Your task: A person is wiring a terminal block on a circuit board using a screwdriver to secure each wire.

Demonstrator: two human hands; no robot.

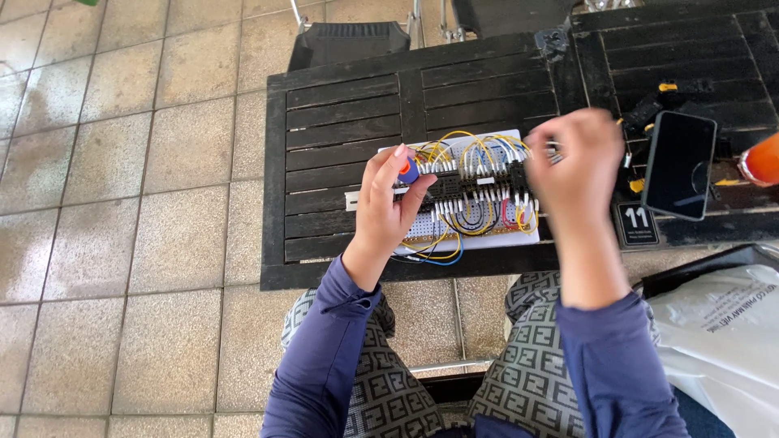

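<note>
A white breadboard (479,237) full of black chips and yellow, blue and red jumper wires lies on a dark slatted table (341,122). My left hand (389,207) rests at the board's left end and pinches a small orange and blue part (408,169) between thumb and fingers. My right hand (578,166) hovers over the board's right end, blurred, fingers curled at a thin wire end (555,156). Both arms wear dark blue sleeves.
A black phone (678,165) leans on the table at the right, beside a small number card (637,224). Yellow and black clips (667,97) lie behind it. An orange object (763,160) sits at the far right, a white plastic bag (718,341) lower right, chairs beyond.
</note>
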